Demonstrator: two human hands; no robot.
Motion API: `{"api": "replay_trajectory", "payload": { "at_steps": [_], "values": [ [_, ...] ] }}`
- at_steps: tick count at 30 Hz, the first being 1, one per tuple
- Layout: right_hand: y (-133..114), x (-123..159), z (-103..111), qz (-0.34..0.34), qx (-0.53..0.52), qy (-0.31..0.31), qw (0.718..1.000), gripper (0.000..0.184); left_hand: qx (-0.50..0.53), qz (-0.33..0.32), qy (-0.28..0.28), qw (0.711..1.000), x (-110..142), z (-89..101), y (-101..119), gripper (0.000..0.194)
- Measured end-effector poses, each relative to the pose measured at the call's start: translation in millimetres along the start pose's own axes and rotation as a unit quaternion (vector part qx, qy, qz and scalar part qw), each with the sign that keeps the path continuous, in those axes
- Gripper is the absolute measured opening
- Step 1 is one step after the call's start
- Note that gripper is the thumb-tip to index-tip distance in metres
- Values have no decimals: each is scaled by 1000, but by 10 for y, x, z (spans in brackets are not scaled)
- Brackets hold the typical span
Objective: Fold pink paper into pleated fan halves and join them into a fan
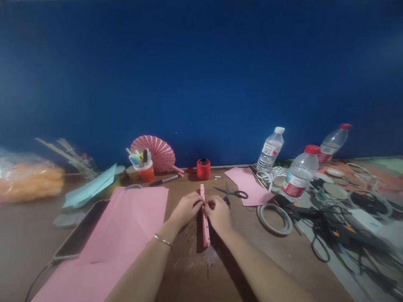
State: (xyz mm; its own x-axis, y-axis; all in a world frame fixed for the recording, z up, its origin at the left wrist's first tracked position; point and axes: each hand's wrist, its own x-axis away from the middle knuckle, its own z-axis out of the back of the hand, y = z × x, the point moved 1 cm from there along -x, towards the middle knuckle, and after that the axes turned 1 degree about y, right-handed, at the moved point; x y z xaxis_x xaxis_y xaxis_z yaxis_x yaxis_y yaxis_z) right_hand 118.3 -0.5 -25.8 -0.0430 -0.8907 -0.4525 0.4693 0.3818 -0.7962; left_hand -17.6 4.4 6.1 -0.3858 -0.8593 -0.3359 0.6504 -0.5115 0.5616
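A narrow folded strip of pink dotted paper (205, 229) stands lengthwise in front of me, over the brown table. My left hand (188, 208) pinches it from the left, a little above its middle. From the right, my right hand (218, 212) pinches the same strip, its fingertips close to the left ones. Whatever lies between the fingertips is hidden. Just beyond the right hand are black-handled scissors (236, 193) with spread blades. A red round container (204, 169) with a dark top is behind the strip's far end.
A pleated pink paper fan (154, 153) leans by a cup of markers (145, 171) at the back. Pink sheets (135, 215) and a tablet (82, 230) lie left. On the right are bottles (300, 173), a tape roll (274, 219) and tangled cables (344, 237).
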Motion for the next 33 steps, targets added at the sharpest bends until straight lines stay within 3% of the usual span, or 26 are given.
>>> {"api": "replay_trajectory", "payload": {
  "at_steps": [6, 12, 23, 33],
  "values": [
    [-37, 3, 6, 16, -3, 0, 1000, 10, 140, 99, -18, 985, -26, -37, -24, 14],
    [-79, 9, 24, 18, -22, -8, 1000, 9, 302, 205, -46, 930, -47, -134, -95, 17],
    [-104, 32, 37, 45, -30, -16, 998, 11, 323, 249, -65, 911, -52, -153, -173, 20],
    [-15, 6, -9, 12, -3, -23, 1000, 9, 247, 220, -49, 942, -53, -147, -110, 19]
  ]
}}
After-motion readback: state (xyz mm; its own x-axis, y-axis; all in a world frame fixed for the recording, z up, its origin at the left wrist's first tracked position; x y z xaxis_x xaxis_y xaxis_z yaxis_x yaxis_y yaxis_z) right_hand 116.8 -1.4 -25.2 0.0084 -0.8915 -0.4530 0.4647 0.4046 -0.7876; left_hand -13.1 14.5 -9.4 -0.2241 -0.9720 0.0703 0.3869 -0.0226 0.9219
